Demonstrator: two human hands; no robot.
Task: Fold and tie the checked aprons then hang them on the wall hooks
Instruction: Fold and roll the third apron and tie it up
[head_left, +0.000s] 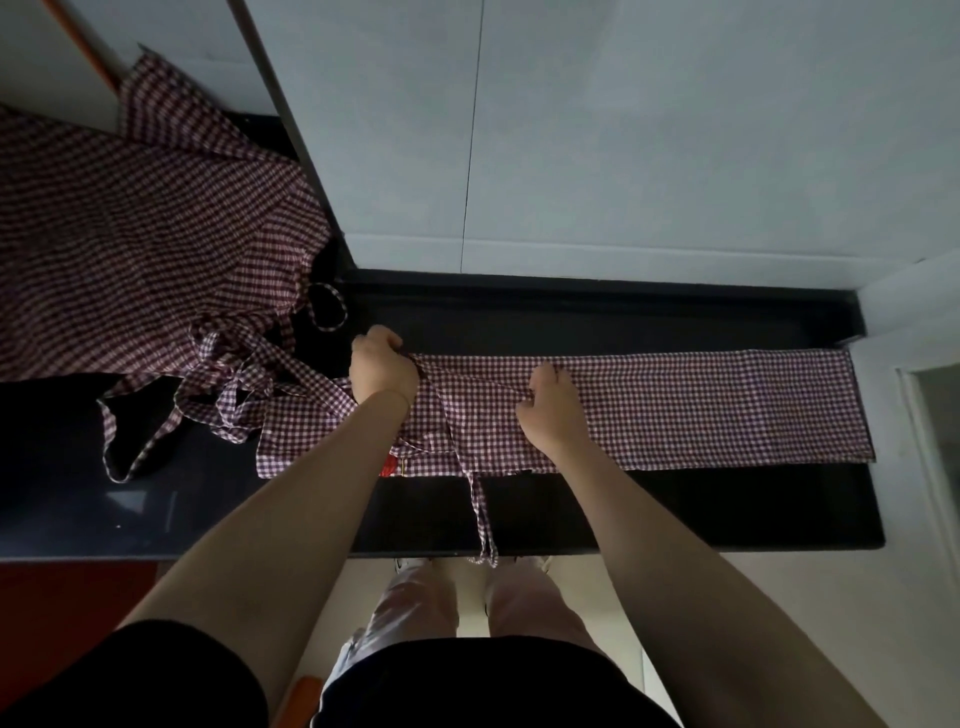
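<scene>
Folded apron (675, 405) at frame centre on black counter (675, 509); left hand (382, 366) and right hand (550, 408) gripped its cloth. Second apron (130, 249) heaped upper left, tangled straps (223, 395) alongside.

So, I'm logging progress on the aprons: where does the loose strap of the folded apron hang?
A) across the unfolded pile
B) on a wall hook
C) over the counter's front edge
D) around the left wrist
C: the strap trails from the folded apron over the counter's front edge.
</scene>
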